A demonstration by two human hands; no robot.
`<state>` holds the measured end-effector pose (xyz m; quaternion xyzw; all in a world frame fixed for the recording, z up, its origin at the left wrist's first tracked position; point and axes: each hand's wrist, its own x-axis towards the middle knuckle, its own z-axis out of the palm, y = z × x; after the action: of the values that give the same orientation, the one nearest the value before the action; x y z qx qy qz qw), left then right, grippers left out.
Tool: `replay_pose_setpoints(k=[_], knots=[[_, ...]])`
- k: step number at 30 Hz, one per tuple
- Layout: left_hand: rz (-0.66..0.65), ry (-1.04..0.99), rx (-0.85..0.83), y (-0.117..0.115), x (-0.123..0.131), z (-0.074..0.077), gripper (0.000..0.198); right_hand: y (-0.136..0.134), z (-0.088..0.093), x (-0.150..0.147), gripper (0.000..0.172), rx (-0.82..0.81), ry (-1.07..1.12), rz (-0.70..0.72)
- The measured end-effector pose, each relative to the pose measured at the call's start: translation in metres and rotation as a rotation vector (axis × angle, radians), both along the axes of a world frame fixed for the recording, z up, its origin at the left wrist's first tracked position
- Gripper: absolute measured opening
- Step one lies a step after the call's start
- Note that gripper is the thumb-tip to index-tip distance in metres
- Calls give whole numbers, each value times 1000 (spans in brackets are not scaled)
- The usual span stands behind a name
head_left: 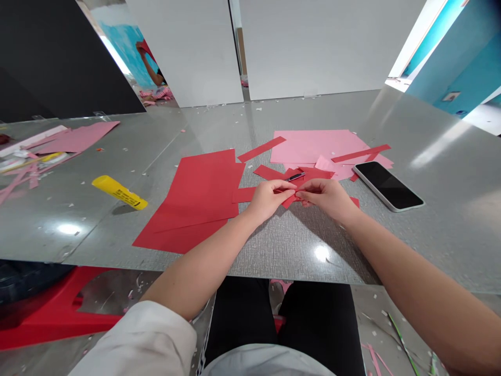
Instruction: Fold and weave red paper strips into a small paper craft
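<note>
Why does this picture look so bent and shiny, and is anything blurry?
In the head view, the wide lens makes the white wall panels lean inward; glare spots shine on the glossy table; the yellow tube casts a soft shadow; the left hand, right hand and red paper look fairly sharp, without obvious blur.

Your left hand [268, 199] and right hand [323, 198] pinch a small red paper scrap [290, 197] between them. On the grey tabletop [297, 250]: red paper sheets [191, 203] to your left, pink paper sheets [313, 146] ahead, black smartphone [387, 186] right, yellow tube [119, 192] farther left.
</note>
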<state>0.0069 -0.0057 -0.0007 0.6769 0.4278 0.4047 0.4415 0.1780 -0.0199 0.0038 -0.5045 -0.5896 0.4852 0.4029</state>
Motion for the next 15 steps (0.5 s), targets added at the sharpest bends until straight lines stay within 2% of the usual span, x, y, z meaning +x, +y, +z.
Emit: replay_pose_setpoints(k=[15], knots=[[-9, -11, -1, 0, -1, -1, 15, -2, 5, 0, 19, -68, -31, 1]])
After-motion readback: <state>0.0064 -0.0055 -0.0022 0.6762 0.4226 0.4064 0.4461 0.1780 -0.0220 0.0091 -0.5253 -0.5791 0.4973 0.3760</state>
